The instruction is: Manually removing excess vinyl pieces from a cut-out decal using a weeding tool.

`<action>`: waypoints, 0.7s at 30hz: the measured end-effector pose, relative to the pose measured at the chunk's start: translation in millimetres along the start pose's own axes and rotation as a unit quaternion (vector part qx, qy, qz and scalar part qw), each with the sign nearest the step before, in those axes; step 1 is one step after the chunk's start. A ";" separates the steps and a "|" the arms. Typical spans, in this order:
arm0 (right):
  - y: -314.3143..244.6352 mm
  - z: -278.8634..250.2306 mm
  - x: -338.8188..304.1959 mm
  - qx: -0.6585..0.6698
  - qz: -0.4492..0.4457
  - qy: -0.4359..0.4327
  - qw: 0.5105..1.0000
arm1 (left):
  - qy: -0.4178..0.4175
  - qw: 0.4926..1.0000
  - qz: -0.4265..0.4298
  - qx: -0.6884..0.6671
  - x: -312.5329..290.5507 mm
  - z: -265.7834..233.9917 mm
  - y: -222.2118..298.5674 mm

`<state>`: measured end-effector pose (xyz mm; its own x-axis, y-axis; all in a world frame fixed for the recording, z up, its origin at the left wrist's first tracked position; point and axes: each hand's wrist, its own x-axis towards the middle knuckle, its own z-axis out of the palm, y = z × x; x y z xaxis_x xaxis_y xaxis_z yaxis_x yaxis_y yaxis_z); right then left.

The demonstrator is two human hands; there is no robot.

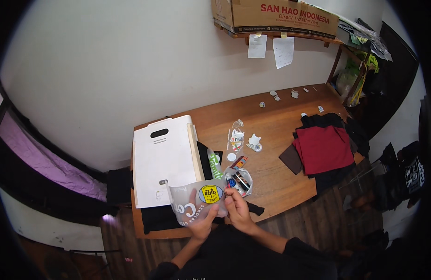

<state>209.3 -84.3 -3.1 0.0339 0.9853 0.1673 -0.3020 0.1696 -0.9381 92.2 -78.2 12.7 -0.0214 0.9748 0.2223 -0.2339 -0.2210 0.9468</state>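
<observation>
My left hand (204, 226) and my right hand (238, 213) hold a curled translucent transfer film (183, 205) above the table's near edge. White lettering and a round yellow emblem are printed on it. The left hand grips its lower edge, with fingers showing through the film. At its right edge, the right thumb and fingers pinch it. Just beyond the right hand is a clear round tub (246, 189) with small items inside. Behind the film lies another piece of film with green print (214, 164). A white machine with a dark oval slot (148, 154) stands to the left.
Black cloth (162, 220) lies under the white machine. Printed film cut-outs (254, 142) and scraps are scattered across the wooden table (211, 126). Folded garments (320, 149), red on top, are piled at the right. A shelf above carries a long cardboard box (253, 18).
</observation>
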 end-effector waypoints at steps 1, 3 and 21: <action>3.6 0.0 -0.7 -0.010 -0.003 0.000 1.000 | 0.004 1.000 0.017 -0.011 2.0 0.4 2.1; 5.2 1.3 -1.0 -0.010 -0.003 0.000 1.000 | 0.003 1.000 0.018 0.008 3.0 -1.2 2.4; 1.1 8.0 6.0 -0.037 -0.009 0.011 0.999 | 0.006 1.000 0.004 0.018 8.3 -7.1 2.0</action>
<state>201.6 -78.4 -0.7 0.0596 0.9821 0.1785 -0.2304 0.1876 -0.9548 84.7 -70.3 14.8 -0.0350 0.9733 0.2269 -0.1985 -0.2293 0.9529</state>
